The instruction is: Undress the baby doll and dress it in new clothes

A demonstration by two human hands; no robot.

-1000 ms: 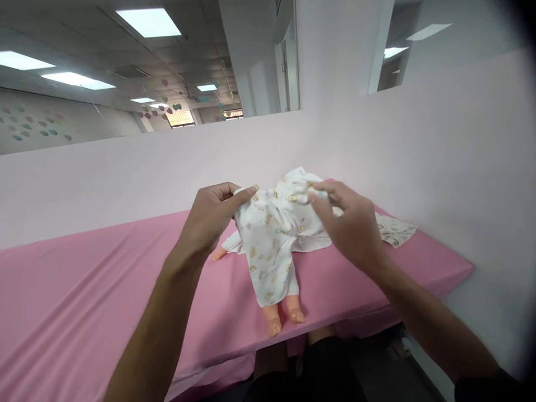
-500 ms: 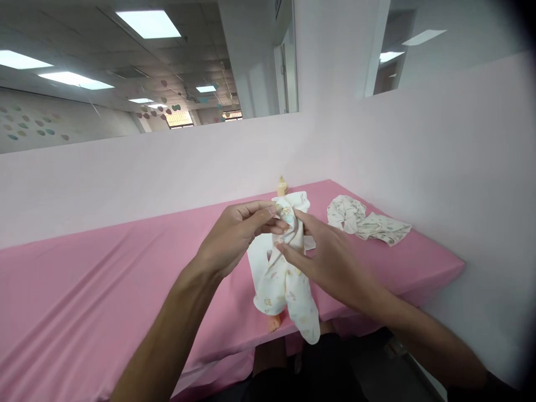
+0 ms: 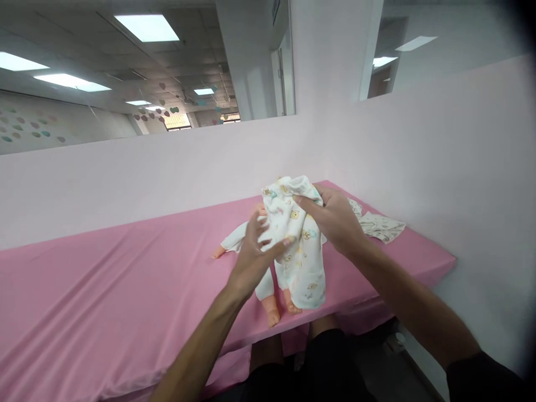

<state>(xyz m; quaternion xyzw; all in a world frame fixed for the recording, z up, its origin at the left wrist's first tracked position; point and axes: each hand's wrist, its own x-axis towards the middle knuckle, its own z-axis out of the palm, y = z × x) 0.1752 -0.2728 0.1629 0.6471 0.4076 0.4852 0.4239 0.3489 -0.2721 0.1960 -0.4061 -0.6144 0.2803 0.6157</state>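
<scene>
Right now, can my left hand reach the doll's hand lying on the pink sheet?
Probably yes: your left hand looks open and close by, and the doll's hand sticks out of its white sleeve, uncovered on the pink sheet.

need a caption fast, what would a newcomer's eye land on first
Probably the white patterned garment held in the right hand near the middle. Next, the doll partly hidden behind it, on the broad pink cover; then a bright ceiling light at upper left.
</scene>
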